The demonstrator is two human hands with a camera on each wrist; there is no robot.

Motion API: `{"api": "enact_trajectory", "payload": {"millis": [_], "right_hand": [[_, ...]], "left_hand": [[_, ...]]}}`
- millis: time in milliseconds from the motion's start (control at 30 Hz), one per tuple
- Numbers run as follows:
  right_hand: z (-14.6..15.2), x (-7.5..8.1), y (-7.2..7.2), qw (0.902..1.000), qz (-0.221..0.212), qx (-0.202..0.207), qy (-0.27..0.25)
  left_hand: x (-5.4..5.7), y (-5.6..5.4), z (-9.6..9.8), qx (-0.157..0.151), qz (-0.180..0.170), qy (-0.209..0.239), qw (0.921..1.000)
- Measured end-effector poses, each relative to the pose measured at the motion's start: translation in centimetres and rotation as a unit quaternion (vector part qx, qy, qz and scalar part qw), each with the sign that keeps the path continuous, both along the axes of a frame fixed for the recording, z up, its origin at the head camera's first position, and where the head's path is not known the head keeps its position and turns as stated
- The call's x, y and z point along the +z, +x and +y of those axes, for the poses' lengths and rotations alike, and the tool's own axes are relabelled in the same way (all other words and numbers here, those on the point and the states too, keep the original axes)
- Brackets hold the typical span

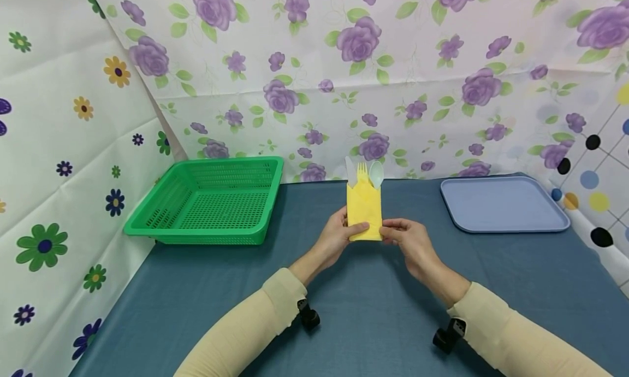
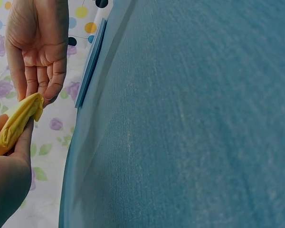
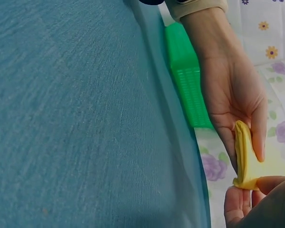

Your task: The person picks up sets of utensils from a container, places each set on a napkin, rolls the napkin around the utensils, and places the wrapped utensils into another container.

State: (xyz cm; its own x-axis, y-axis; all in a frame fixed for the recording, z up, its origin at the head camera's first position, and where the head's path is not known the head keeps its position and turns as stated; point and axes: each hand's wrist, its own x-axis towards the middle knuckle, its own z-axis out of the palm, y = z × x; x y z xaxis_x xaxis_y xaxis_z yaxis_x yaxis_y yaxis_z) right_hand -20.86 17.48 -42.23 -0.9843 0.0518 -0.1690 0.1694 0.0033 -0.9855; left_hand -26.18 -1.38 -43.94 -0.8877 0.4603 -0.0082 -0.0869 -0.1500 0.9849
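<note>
A folded yellow napkin (image 1: 364, 210) is held upright above the table, its pocket facing the head camera. Out of its top stick a pale plastic knife (image 1: 350, 171), a yellow fork (image 1: 362, 172) and a pale green spoon (image 1: 376, 173). My left hand (image 1: 336, 234) grips the lower left side, thumb across the front. At the lower right corner, my right hand (image 1: 413, 243) pinches the edge between thumb and fingers. Both wrist views show the napkin's folded bottom edge (image 2: 19, 121) between the two hands; the cutlery is hidden there.
A green perforated basket (image 1: 272, 202) stands at the back left of the blue-covered table (image 1: 363, 322). At the back right lies a flat blue-grey tray (image 1: 506, 205). Flowered cloth (image 1: 314, 49) hangs behind the table, with more patterned cloth at both sides.
</note>
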Motion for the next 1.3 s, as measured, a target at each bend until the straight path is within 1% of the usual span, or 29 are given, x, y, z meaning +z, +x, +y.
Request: {"api": "enact_trajectory", "payload": {"millis": [200, 367, 600, 867, 1033, 1133, 1300], "right_hand": [[0.09, 0.0, 0.04, 0.9998, 0.003, 0.006, -0.019], [0.01, 0.05, -0.05, 0.9997, 0.005, 0.004, -0.024], [0.01, 0.03, -0.12, 0.9998, 0.008, 0.007, -0.018], [0.39, -0.02, -0.27, 0.9996, 0.014, 0.019, -0.014], [0.42, 0.2, -0.22, 0.9994, 0.021, 0.023, -0.016], [0.36, 0.24, -0.26, 0.9994, 0.024, 0.022, -0.013], [0.21, 0.09, -0.51, 0.9997, 0.023, 0.009, 0.008]], "left_hand": [[-0.02, -0.05, -0.15, -0.006, 0.001, -0.01, 0.9999], [-0.02, -0.14, -0.2, -0.011, -0.001, -0.012, 0.9999], [-0.03, -0.15, -0.19, -0.011, -0.002, -0.013, 0.9998], [0.13, -0.12, -0.21, -0.014, -0.016, -0.01, 0.9997], [0.31, -0.11, -0.19, -0.012, -0.012, -0.012, 0.9998], [0.38, -0.08, -0.2, -0.012, -0.009, -0.016, 0.9998], [0.39, -0.05, -0.23, -0.012, -0.011, -0.02, 0.9997]]}}
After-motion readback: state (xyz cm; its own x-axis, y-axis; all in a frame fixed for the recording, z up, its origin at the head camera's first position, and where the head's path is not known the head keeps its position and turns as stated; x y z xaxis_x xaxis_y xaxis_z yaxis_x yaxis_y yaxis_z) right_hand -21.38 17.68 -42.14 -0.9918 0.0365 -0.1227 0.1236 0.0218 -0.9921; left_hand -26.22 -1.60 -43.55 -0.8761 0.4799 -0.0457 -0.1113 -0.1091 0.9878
